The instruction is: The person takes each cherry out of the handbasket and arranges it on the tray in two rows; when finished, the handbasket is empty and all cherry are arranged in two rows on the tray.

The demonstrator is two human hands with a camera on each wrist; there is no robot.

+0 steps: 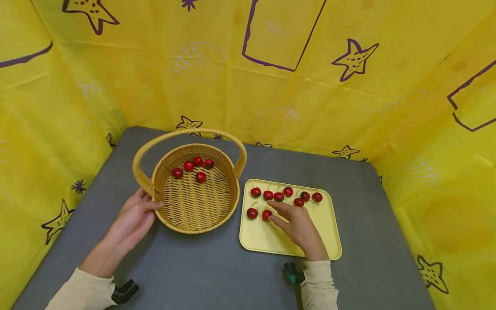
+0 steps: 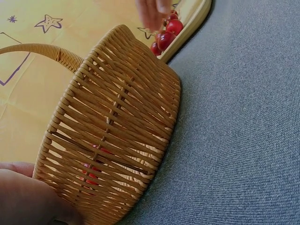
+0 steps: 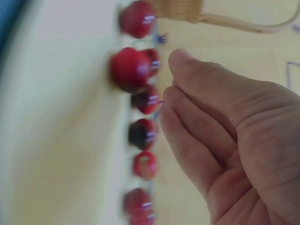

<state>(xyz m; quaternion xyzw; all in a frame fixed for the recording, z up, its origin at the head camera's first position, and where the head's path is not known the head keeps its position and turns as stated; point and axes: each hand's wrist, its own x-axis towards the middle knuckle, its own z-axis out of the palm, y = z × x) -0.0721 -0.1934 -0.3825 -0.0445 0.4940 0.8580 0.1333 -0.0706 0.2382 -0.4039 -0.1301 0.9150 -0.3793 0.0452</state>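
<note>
My left hand (image 1: pixel 133 217) grips the round wicker basket (image 1: pixel 193 206) at its left side, thumb over the rim and fingers against the outer wall. Several red cherries (image 1: pixel 188 165) lie inside, toward the back; the left wrist view shows only glimpses of them through the weave. Over the pale yellow tray (image 1: pixel 267 241) is my right hand (image 1: pixel 298 226), its thumb and fingers apart and pointing left. A single cherry (image 1: pixel 266 215) sits right at those fingertips, with another cherry (image 1: pixel 252 213) just left of it. In the right wrist view the hand (image 3: pixel 225 126) holds nothing.
A row of stemmed cherries (image 1: pixel 288 191) runs along the tray's far side. The basket's tall handle (image 1: pixel 190 131) arches over its back. Both containers stand on a grey cloth-covered table (image 1: pixel 217 271), with yellow patterned cloth (image 1: pixel 232 94) hanging behind and at both sides.
</note>
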